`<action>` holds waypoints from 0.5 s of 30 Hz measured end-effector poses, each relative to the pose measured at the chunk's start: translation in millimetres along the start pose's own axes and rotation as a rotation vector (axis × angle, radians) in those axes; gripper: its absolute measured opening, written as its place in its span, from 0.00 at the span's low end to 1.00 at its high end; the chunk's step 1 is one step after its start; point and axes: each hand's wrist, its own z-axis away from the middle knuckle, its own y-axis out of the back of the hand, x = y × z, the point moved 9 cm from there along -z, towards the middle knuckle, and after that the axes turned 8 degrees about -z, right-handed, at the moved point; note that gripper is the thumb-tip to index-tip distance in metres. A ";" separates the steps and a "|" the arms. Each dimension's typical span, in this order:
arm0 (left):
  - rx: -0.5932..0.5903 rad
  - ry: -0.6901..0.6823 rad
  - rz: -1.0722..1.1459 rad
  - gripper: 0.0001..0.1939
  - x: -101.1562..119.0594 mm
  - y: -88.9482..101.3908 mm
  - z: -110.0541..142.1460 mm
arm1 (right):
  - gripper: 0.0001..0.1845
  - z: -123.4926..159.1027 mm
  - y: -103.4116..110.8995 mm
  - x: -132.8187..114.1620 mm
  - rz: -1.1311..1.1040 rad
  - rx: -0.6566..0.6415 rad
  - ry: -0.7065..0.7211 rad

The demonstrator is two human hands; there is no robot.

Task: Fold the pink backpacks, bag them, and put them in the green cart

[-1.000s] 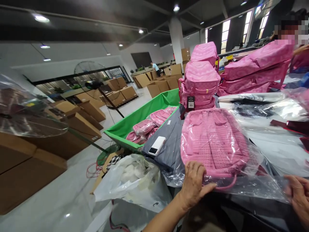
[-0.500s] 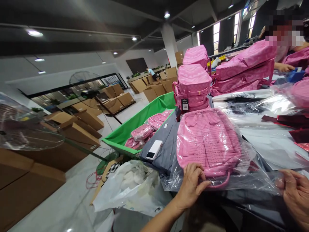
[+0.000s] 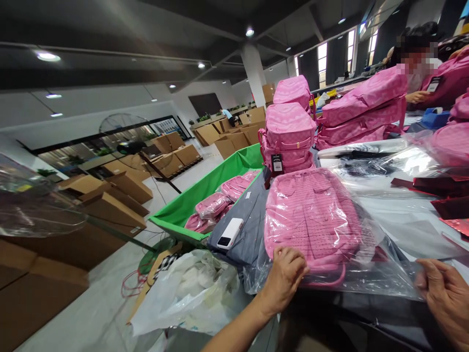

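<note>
A pink backpack (image 3: pixel 311 215) lies flat on the table inside a clear plastic bag (image 3: pixel 381 274). My left hand (image 3: pixel 284 276) rests on the bag's near left corner, pinching the film over the backpack's bottom edge. At the lower right, my right hand (image 3: pixel 443 298) grips the bag's open near edge. Both hands hold the same bag.
Upright pink backpacks (image 3: pixel 289 132) and a stack of flat ones (image 3: pixel 362 112) stand behind. A white phone (image 3: pixel 230 233) lies on grey cloth. A green bin (image 3: pixel 205 188) holds bagged backpacks. A white plastic bag (image 3: pixel 190 288) hangs at left. Cardboard boxes (image 3: pixel 110 205) cover the floor. Another person (image 3: pixel 417 73) works at far right.
The view has shifted slightly, and both hands have drawn the bag's open end a little nearer. The person at the far right has come further into view.
</note>
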 end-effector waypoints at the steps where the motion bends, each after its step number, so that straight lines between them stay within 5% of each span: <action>1: -0.040 0.019 0.037 0.07 -5.5 -3.3 -6.5 | 0.36 -1.5 -1.6 0.9 -0.033 -0.015 -0.014; 5: -0.146 0.112 0.308 0.14 -25.1 -18.9 -21.0 | 0.35 -4.4 -3.4 6.1 -0.096 -0.008 -0.128; 15: -0.014 0.014 0.371 0.19 -15.9 -5.6 -10.6 | 0.25 -3.9 1.3 -8.8 0.097 0.014 -0.078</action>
